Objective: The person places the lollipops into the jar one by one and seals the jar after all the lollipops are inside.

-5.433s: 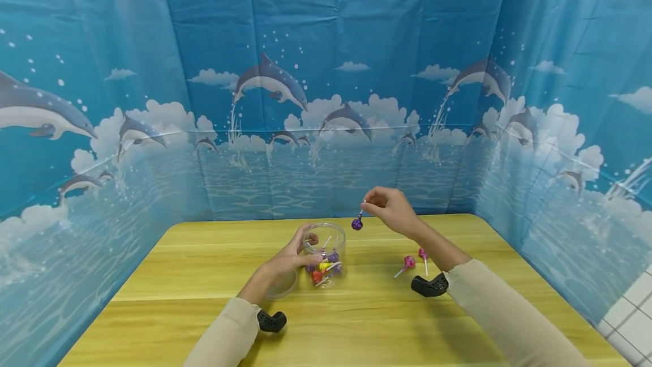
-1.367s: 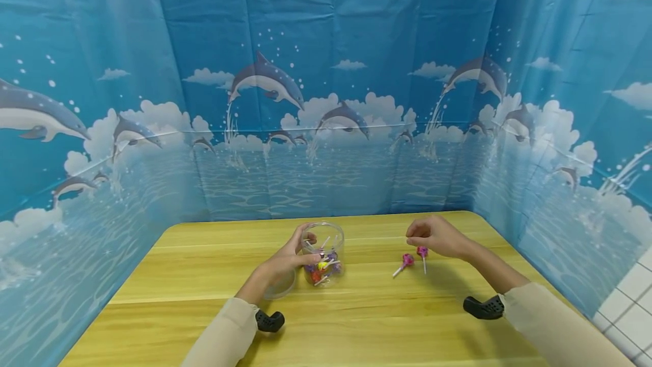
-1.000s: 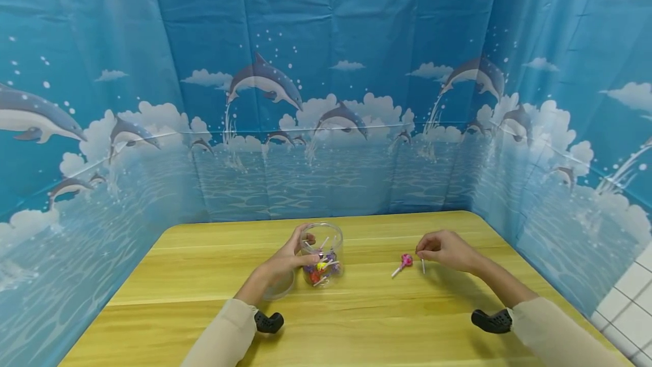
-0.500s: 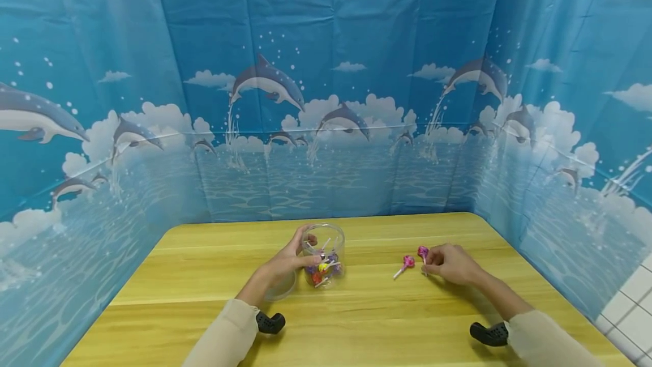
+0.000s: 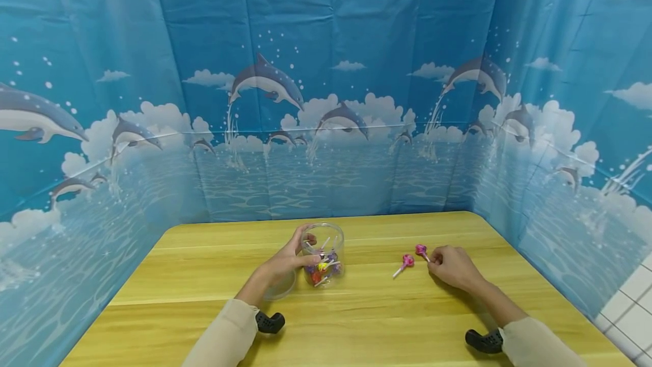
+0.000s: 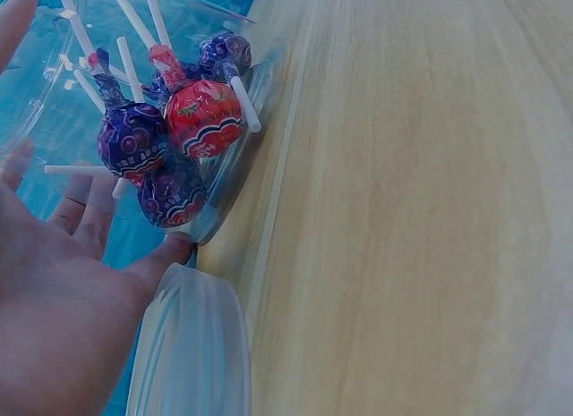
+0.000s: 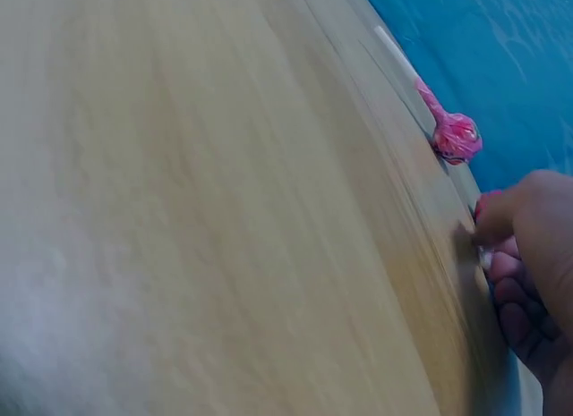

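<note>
My left hand (image 5: 285, 259) curls round the side of a clear jar (image 5: 334, 279), thumb toward the front. Inside the jar are several wrapped lollipops, purple, red and yellow; the left wrist view shows a red lollipop (image 6: 204, 119) among purple ones. On the right, my right hand (image 5: 455, 268) pinches the white stick of a pink lollipop (image 5: 420, 250) near the tabletop. In the right wrist view, that lollipop is mostly hidden behind my thumb. Just left of it lies a second pink lollipop (image 5: 408, 260), apart from the hand, its stick pointing toward the front left.
A translucent round lid (image 5: 282, 289) lies on the table beside the jar, partly behind my left wrist. The yellow wood-grain table (image 5: 356, 321) ends at the back and sides against a blue dolphin curtain (image 5: 326, 174). White tiles (image 5: 629, 304) show at the far right.
The purple lollipop earlier in my right hand is no longer there. That hand has moved right and down to the pink lollipops, and one has turned, its stick now toward the hand.
</note>
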{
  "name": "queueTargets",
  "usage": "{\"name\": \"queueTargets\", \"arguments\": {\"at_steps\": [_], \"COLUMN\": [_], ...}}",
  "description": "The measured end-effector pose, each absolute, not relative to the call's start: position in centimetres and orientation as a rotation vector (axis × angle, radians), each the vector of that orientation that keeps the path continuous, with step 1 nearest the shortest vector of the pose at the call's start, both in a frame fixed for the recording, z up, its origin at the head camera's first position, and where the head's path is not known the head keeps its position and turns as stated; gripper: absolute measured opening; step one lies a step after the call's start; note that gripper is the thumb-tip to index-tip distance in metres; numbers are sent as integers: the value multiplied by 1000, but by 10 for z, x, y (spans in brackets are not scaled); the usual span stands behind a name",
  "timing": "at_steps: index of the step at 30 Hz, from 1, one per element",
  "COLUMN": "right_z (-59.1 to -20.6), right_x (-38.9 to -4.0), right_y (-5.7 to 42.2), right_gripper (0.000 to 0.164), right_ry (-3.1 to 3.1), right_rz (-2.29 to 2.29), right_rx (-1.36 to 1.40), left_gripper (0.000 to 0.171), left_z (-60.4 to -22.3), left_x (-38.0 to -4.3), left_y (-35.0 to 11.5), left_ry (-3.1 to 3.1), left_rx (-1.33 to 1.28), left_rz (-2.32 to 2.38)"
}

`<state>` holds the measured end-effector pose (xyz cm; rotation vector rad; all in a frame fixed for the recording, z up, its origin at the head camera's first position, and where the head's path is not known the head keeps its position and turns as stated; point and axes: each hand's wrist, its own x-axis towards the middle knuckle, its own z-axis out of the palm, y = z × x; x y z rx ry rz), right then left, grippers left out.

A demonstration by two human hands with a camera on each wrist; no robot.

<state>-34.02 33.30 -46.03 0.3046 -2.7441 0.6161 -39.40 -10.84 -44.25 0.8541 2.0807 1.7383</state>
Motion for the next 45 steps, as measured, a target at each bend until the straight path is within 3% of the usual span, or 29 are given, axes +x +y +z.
{"name": "queueTargets", "arguments": {"at_steps": [13,23,30,45], "right_z": [-468,-461,-443,-410], "right_x": [-341,-339,-341,-357], "right_y": [347,346,334,295], "right_gripper": [10,29,41,26], "right_ry": [-2641,-2644,-2601,-2552], "right_rz": [799,1110,1345,1483], "right_rx": [218,29,89,310], "left_gripper": [83,82,83,84], "left_z": [-443,-443,-442,-440], "left_x": [-394,-393,-394,-393], "left_y": [-108,-108,-108,-109], "left_ry": [2084,2072,2078,2073], "left_rx": [847,830,825,827], "left_rz": [1739,1733,1736,1723]}}
